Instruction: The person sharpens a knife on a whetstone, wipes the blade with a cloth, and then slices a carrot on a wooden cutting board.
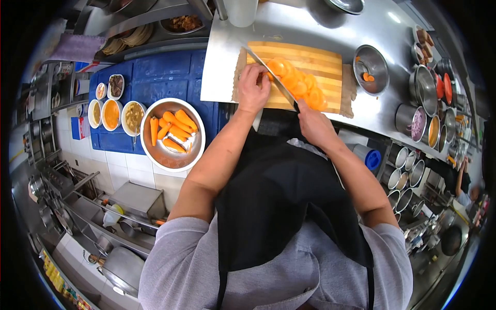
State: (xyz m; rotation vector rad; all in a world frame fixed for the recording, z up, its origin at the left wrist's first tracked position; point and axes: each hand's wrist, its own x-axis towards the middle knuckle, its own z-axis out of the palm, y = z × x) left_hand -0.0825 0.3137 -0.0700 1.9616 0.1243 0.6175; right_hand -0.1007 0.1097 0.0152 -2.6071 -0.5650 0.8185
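My right hand (316,126) is wrapped round the handle of a kitchen knife (280,87), whose long blade slants up and left across the wooden cutting board (330,67). Curled fingers of my left hand (254,89) press close to the blade's left side, on what looks like a carrot; a bit of orange shows at the fingertips and the rest is hidden. Right of the blade lies a heap of round carrot slices (298,82). Under the striped board a brown cloth (349,85) sticks out at both sides.
Left of me, a large metal bowl (199,132) with peeled carrots (178,123) stands by a blue surface (165,70) bearing several small food bowls. A steel bowl (381,59) with orange scraps sits right of the board. Pots (405,121) crowd the counter's right end.
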